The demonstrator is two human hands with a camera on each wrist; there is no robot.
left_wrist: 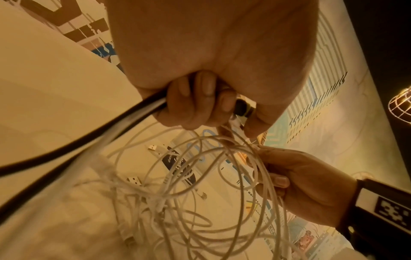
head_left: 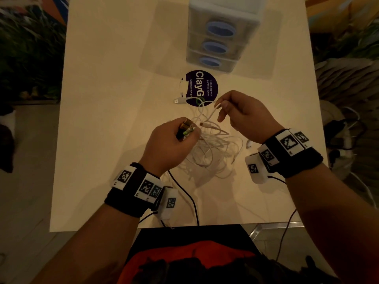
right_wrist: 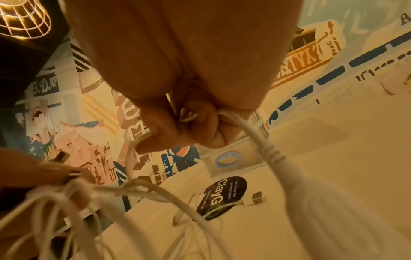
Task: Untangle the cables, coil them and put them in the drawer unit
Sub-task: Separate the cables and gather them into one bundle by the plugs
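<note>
- Lying under everything: pale table [head_left: 106, 99], bare on its left part.
- Left hand [head_left: 170, 144] curling round a bundle of cable ends [head_left: 185, 129] – a black plug, a gold connector and a green tip sticking out past the fingers [left_wrist: 195, 100]; black and white leads trailing out of the fist toward the near edge.
- Spreading between both hands, near the middle of the table: tangle of white cables [head_left: 209, 152], loops crossing over one another, partly lifted, the rest resting on the tabletop.
- Lying just beyond the tangle, on the left rim of a round dark sticker [head_left: 202, 87] reading "ClayGo": white USB plug [head_left: 179, 100], flat on the table.
- Standing at the far side, right of centre: three-drawer unit [head_left: 221, 33], translucent with blue oval handles, all three drawers pushed in.
- Right hand [head_left: 244, 117] pinching one white cable [head_left: 213, 111] between thumb and fingertips, holding it raised above the tangle; thicker white lead running out under the palm in the wrist view.
</note>
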